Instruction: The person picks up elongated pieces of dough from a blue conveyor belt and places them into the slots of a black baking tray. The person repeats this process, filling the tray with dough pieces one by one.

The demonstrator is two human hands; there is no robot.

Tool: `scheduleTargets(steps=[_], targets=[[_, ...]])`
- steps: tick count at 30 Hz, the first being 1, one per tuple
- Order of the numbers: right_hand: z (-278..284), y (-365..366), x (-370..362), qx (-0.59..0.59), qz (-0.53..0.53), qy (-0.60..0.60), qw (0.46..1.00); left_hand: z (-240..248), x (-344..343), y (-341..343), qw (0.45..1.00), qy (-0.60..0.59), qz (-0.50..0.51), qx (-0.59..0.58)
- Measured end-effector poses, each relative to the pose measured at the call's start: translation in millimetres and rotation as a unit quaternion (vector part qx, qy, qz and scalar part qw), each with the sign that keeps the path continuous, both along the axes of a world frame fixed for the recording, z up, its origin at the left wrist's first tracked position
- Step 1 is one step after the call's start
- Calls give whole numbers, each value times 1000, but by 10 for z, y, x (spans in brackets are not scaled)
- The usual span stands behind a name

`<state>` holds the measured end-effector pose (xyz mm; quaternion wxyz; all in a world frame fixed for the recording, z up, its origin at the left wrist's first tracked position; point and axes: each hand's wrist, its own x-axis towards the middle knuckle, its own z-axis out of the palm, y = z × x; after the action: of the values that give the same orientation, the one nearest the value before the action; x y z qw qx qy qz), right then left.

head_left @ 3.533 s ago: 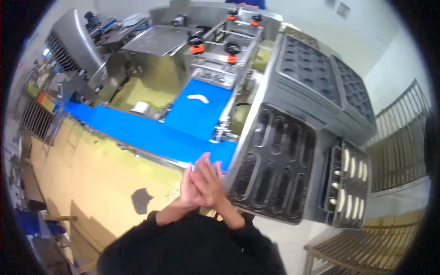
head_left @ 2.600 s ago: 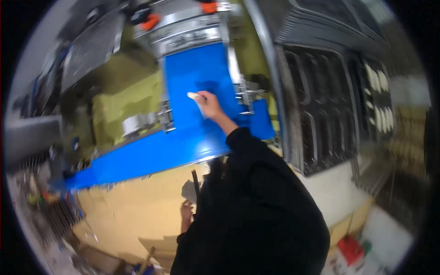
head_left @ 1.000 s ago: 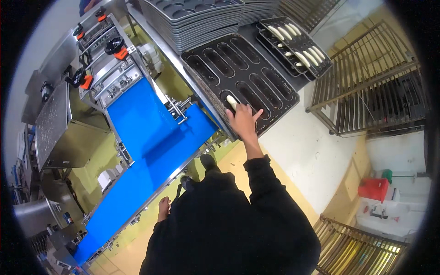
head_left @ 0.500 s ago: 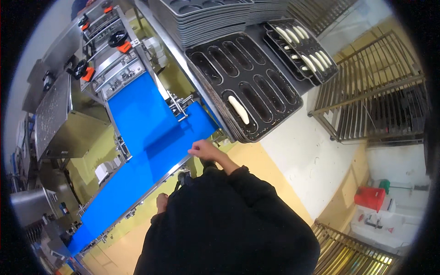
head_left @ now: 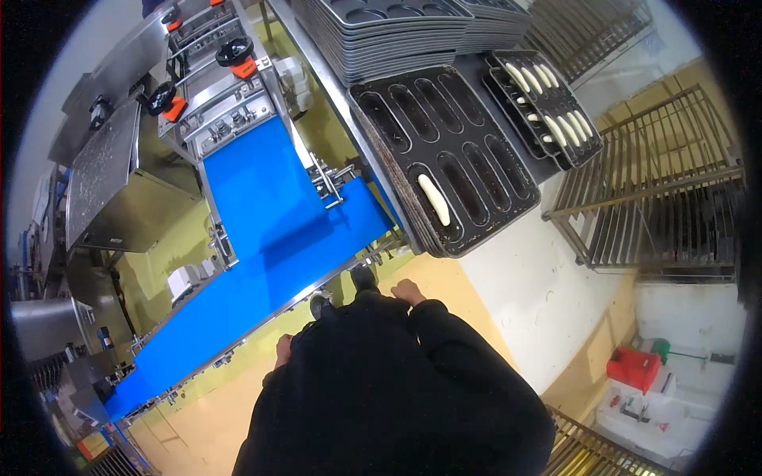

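Observation:
My right hand (head_left: 409,292) hangs beside my body with its fingers curled in and nothing seen in them. Beyond it lies the top of a stack of dark baking pans (head_left: 492,201), with long oval moulds. One pale dough stick (head_left: 433,200) lies in the pan's near left mould; the other moulds hold none. At my other side, my left hand (head_left: 283,347) shows only in part against my dark sleeve, its fingers mostly hidden. Both hands are apart from the blue conveyor belt (head_left: 262,274), which carries no dough in view.
Dough sticks fill moulds in further pans (head_left: 559,127) at the far right of the table. Tall stacks of round-mould pans (head_left: 405,40) stand behind. A metal rack (head_left: 659,186) is on the right, above a red container (head_left: 633,369). Conveyor machinery (head_left: 238,103) rises at the far left.
My right hand has drawn back from the belt's edge toward my body, to the right. The view has shifted a little, so the pans and belt sit farther right.

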<state>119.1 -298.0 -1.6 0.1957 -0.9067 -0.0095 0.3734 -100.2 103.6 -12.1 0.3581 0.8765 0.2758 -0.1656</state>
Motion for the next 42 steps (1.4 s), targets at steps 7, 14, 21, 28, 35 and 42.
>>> scheduleTargets(steps=[7, 14, 21, 28, 35, 42], targets=[[-224, 70, -182, 28, 63, -46, 997, -60, 128, 72, 998, 50, 4, -27], [-157, 83, -102, 23, 37, -22, 999, -20, 278, 103, 997, 72, -5, -37], [-89, 108, -129, 63, 35, -31, 997, -38, 333, 105, 997, 74, -10, -35], [-58, 127, -127, 76, 11, -24, 997, -38, 341, 114, 996, 79, -9, -36], [-273, 94, -84, 55, 90, -42, 994, 141, 386, 75, 993, 110, -2, -43], [-381, 174, 27, 52, 111, -26, 992, 123, 315, 67, 986, 149, 26, -74]])
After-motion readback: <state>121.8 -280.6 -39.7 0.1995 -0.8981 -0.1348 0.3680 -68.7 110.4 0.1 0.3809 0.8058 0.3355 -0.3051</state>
